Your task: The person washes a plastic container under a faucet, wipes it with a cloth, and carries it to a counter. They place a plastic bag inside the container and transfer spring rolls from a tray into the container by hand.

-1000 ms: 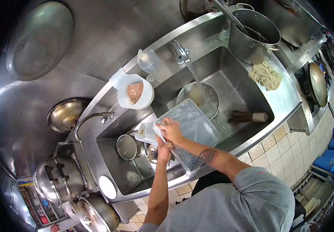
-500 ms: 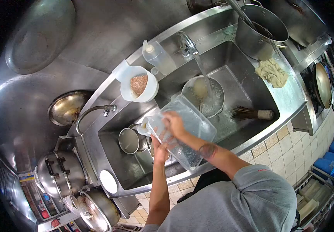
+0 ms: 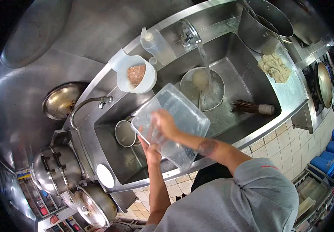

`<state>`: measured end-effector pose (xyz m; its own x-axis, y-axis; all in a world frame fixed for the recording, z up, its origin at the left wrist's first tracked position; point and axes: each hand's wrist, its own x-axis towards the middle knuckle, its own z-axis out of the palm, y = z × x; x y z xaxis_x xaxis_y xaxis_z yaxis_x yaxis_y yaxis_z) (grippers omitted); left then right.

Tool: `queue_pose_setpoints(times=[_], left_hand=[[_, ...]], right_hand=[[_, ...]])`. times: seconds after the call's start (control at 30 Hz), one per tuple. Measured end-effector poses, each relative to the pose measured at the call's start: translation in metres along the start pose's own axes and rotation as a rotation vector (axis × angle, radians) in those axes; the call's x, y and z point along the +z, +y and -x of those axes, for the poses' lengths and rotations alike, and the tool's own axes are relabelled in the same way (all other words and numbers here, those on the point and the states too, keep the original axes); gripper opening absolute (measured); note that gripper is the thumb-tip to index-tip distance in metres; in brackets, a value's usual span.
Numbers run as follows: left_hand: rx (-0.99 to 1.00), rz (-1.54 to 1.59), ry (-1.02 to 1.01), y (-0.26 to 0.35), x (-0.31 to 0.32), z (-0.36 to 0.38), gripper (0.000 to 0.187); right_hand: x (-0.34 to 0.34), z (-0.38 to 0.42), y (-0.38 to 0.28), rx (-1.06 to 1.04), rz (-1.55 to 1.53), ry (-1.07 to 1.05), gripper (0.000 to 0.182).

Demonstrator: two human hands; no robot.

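A clear plastic container [image 3: 188, 112] is tilted over the divider between two sink basins. My left hand [image 3: 151, 152] grips its lower left edge, the fingers partly behind the wall. My right hand [image 3: 165, 124] is at the container's left part, fingers bent toward the plastic and smeared by motion. Whether it holds anything does not show. Beyond the container, a round metal pot [image 3: 215, 91] sits in the right basin under running water from the faucet [image 3: 192, 33]. A pale round thing and a handle show in the pot. Small metal pots [image 3: 125, 133] stand in the left basin.
A white plastic scoop [image 3: 147, 80] with pinkish-brown grains and a pump bottle [image 3: 159, 48] stand on the back ledge. A bristle brush [image 3: 256, 107] lies in the right basin. A cloth [image 3: 274, 68] and a stockpot [image 3: 258, 34] are at the right. A second faucet [image 3: 83, 106] curves at left.
The container has shifted slightly left and turned with my left hand. My right hand has moved a little left and down. A small white item beside the container is now out of sight.
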<state>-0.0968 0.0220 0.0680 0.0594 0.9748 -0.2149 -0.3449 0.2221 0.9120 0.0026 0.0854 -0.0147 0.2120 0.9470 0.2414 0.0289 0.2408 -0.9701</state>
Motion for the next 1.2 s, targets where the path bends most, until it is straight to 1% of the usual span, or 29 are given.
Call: queue_pose_setpoints(times=[0.07, 0.1, 0.13, 0.2, 0.27, 0.37, 0.4, 0.47, 0.57, 0.63, 0.67, 0.7, 0.73, 0.8, 0.83, 0.93, 1.0, 1.03, 1.07, 1.13, 1.2], left_hand=[[0.079, -0.005, 0.027, -0.013, -0.012, -0.011, 0.095], [0.097, 0.004, -0.005, -0.001, -0.006, -0.01, 0.094], [0.082, 0.044, -0.025, 0.002, -0.004, -0.009, 0.094], [0.052, 0.118, -0.056, 0.008, -0.005, -0.002, 0.095], [0.056, 0.129, -0.049, 0.012, 0.0, 0.001, 0.098], [0.105, 0.156, -0.022, 0.009, 0.009, -0.003, 0.099], [0.122, 0.142, -0.021, 0.008, 0.011, -0.002, 0.1], [0.13, 0.102, -0.008, 0.003, 0.012, 0.001, 0.1], [0.144, 0.029, -0.02, 0.003, 0.015, -0.002, 0.1], [0.168, 0.003, -0.062, 0.004, 0.022, 0.001, 0.1], [0.152, -0.006, -0.028, 0.002, 0.024, 0.004, 0.102], [0.14, -0.017, 0.006, 0.001, 0.027, 0.007, 0.104], [0.133, -0.029, 0.034, 0.001, 0.029, 0.005, 0.106], [0.124, -0.022, 0.039, 0.004, 0.027, 0.004, 0.107], [0.115, -0.014, 0.048, 0.003, 0.025, 0.005, 0.108], [0.098, -0.019, -0.024, 0.001, 0.012, 0.001, 0.106], [0.069, 0.007, -0.025, 0.006, 0.008, 0.006, 0.105], [0.053, 0.017, -0.024, 0.01, 0.007, 0.009, 0.105], [0.079, 0.002, -0.017, 0.01, 0.01, 0.01, 0.103], [0.124, -0.021, -0.012, 0.006, 0.022, 0.012, 0.099], [0.126, -0.011, -0.019, 0.005, 0.025, 0.01, 0.1]], right_hand=[[-0.009, 0.041, -0.05, 0.014, -0.014, -0.227, 0.026], [-0.02, 0.051, -0.064, -0.137, 0.206, -0.287, 0.027], [-0.03, 0.054, -0.054, -0.112, 0.237, -0.238, 0.027], [-0.051, 0.058, -0.012, -0.058, 0.291, -0.145, 0.027], [-0.067, 0.046, 0.058, 0.112, 0.526, 0.036, 0.026], [-0.067, 0.042, 0.058, 0.369, 0.447, 0.125, 0.03], [-0.063, 0.051, 0.046, 0.317, 0.42, 0.065, 0.03], [-0.06, 0.079, -0.01, 0.216, 0.374, -0.06, 0.029], [-0.083, 0.093, -0.051, 0.294, 0.215, -0.202, 0.031], [-0.086, 0.082, -0.022, 0.56, 0.343, -0.143, 0.03], [-0.084, 0.078, 0.0, 0.693, 0.402, -0.116, 0.03], [-0.08, 0.07, 0.007, 0.678, 0.43, -0.052, 0.027], [-0.076, 0.072, 0.007, 0.619, 0.434, -0.043, 0.027], [-0.062, 0.09, -0.011, 0.515, 0.437, -0.022, 0.027], [-0.063, 0.095, -0.027, 0.352, 0.358, -0.078, 0.026], [-0.055, 0.076, -0.057, 0.071, 0.183, -0.16, 0.023], [-0.032, 0.046, -0.009, -0.048, 0.234, 0.005, 0.025], [-0.033, 0.025, 0.01, 0.005, 0.269, 0.037, 0.026], [-0.037, 0.006, 0.029, 0.059, 0.308, 0.071, 0.027], [-0.047, -0.005, 0.073, 0.069, 0.408, 0.187, 0.026], [-0.06, 0.027, 0.095, 0.461, 0.564, 0.125, 0.027]])
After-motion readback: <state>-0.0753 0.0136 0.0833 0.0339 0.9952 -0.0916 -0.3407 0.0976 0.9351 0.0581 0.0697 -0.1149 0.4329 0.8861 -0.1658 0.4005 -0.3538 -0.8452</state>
